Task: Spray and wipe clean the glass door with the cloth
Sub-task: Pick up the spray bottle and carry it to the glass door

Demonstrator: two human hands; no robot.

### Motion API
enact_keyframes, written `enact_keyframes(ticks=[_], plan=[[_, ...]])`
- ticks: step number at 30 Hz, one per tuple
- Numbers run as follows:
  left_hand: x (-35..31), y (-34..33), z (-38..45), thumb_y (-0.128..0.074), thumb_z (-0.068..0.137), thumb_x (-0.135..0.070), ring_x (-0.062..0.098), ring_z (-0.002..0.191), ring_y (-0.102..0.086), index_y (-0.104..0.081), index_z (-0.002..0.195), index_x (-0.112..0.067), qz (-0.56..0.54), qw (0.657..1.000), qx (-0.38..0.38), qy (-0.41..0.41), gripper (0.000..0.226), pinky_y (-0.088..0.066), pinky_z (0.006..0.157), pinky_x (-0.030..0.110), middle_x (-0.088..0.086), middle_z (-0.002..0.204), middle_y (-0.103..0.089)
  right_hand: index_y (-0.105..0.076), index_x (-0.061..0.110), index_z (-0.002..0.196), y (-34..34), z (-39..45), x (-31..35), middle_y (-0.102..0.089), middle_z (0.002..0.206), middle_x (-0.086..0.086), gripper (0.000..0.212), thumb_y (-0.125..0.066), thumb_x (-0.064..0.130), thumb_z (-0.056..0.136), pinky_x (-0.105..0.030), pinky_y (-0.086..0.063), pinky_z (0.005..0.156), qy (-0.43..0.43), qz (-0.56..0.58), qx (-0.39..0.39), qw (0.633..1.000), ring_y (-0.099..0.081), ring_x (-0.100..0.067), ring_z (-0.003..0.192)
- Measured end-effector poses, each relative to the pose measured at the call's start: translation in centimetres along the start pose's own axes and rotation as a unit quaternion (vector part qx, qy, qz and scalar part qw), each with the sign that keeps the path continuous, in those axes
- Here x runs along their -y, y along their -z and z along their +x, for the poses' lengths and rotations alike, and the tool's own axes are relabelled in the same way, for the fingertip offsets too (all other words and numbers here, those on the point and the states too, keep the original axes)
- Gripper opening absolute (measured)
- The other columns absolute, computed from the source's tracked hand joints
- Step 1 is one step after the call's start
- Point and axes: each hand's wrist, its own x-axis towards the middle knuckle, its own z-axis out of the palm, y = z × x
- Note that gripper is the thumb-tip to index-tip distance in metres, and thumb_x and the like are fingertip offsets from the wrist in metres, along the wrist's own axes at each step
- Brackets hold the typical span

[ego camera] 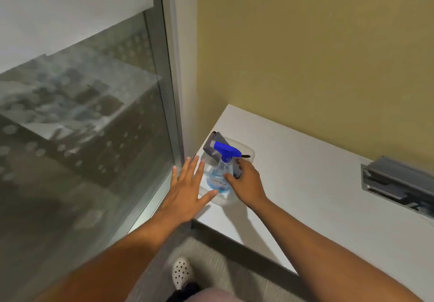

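Right hand [246, 184] on spray bottle [219, 175]

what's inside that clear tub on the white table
The tub holds a spray bottle with a blue trigger head, and a grey cloth behind and beside it. The right hand is around the bottle. The tub's floor under the bottle and both hands is covered.

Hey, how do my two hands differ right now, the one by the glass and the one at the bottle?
The left hand is spread flat with open fingers, holding nothing; the right hand is curled at the spray bottle and grey cloth. The left sits nearer the glass door; the right is over the white desk. Both reach toward the clear tray.
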Motion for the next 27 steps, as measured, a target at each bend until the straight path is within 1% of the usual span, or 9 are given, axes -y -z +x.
enact_keyframes(ticks=[3,8,10,13,17,21,22,24,27], plan=[[0.9,-0.4,1.2,-0.024,0.093,-0.085,0.023,0.168,0.007,0.009,0.169,-0.034,-0.016,1.000,0.022,-0.006,0.097,0.014,0.128,0.046,-0.004,0.181,0.011,-0.054,0.016,0.144,-1.0,1.4,0.3,-0.065,0.143,-0.007,0.058,-0.079,0.031,0.094,-0.036,-0.052,0.107,-0.043,0.032,0.016,0.998,-0.065,-0.028,0.129],[0.8,-1.0,1.9,-0.040,0.103,-0.070,0.020,0.167,0.015,0.008,0.169,-0.035,-0.070,0.996,0.061,-0.010,0.088,0.008,0.135,0.049,-0.006,0.179,0.017,-0.060,0.016,0.133,-1.3,2.5,-0.4,-0.072,0.129,-0.006,0.044,-0.077,0.030,0.095,-0.028,-0.054,0.098,-0.061,0.052,0.032,0.996,-0.070,-0.027,0.120],[0.6,-0.9,2.5,-0.043,0.103,-0.068,0.020,0.167,0.013,0.004,0.169,-0.034,-0.099,0.993,0.065,-0.012,0.088,0.003,0.136,0.049,-0.006,0.180,0.015,-0.058,0.024,0.126,-1.0,2.8,-0.7,-0.070,0.125,0.001,0.035,-0.076,0.029,0.096,-0.012,-0.053,0.087,-0.054,0.056,0.026,0.997,-0.070,-0.021,0.116],[0.2,0.2,3.5,-0.045,0.093,-0.074,0.022,0.168,0.002,-0.007,0.170,-0.031,-0.158,0.987,0.029,0.000,0.096,-0.010,0.136,0.052,-0.002,0.181,-0.001,-0.055,0.032,0.124,-0.4,2.9,-0.1,-0.066,0.123,0.009,0.031,-0.072,0.032,0.098,0.005,-0.045,0.067,-0.027,0.068,0.014,0.997,-0.066,-0.003,0.097],[0.4,1.9,4.6,-0.068,0.084,-0.079,0.005,0.162,-0.005,-0.023,0.164,-0.044,-0.263,0.964,-0.022,0.022,0.098,-0.018,0.128,0.043,-0.011,0.176,-0.025,-0.060,0.030,0.126,1.9,3.3,1.6,-0.067,0.116,0.014,0.030,-0.071,0.036,0.099,0.001,-0.049,0.074,0.023,0.083,0.020,0.996,-0.067,0.001,0.095],[-1.0,4.3,5.3,-0.082,0.064,-0.084,0.005,0.142,-0.053,-0.045,0.138,-0.071,-0.419,0.904,0.001,0.090,0.084,-0.051,0.111,0.033,-0.040,0.143,-0.056,-0.064,0.029,0.121,4.3,4.4,4.0,-0.072,0.113,0.010,0.024,-0.069,0.039,0.099,-0.012,-0.054,0.081,0.053,0.114,0.067,0.990,-0.071,-0.005,0.100],[-1.4,4.7,5.3,-0.086,0.060,-0.082,0.009,0.134,-0.062,-0.050,0.133,-0.071,-0.454,0.886,-0.002,0.097,0.082,-0.058,0.105,0.030,-0.038,0.135,-0.062,-0.065,0.027,0.119,4.7,4.8,4.6,-0.074,0.112,0.008,0.023,-0.069,0.039,0.100,-0.015,-0.056,0.082,0.064,0.122,0.079,0.987,-0.072,-0.008,0.101],[-2.0,5.2,5.1,-0.094,0.056,-0.072,0.017,0.122,-0.072,-0.063,0.132,-0.052,-0.516,0.851,-0.024,0.096,0.084,-0.063,0.101,0.034,-0.021,0.129,-0.073,-0.068,0.026,0.118,5.2,5.4,5.8,-0.076,0.109,0.006,0.021,-0.068,0.037,0.101,-0.022,-0.059,0.086,0.087,0.142,0.100,0.981,-0.074,-0.011,0.100],[-3.1,6.2,4.0,-0.099,0.052,-0.064,0.020,0.109,-0.078,-0.073,0.120,-0.028,-0.553,0.823,-0.065,0.110,0.081,-0.063,0.093,0.034,-0.003,0.115,-0.081,-0.071,0.029,0.112,5.2,6.1,7.2,-0.077,0.101,0.011,0.019,-0.069,0.042,0.099,-0.018,-0.060,0.079,0.120,0.186,0.132,0.966,-0.075,-0.008,0.096]])
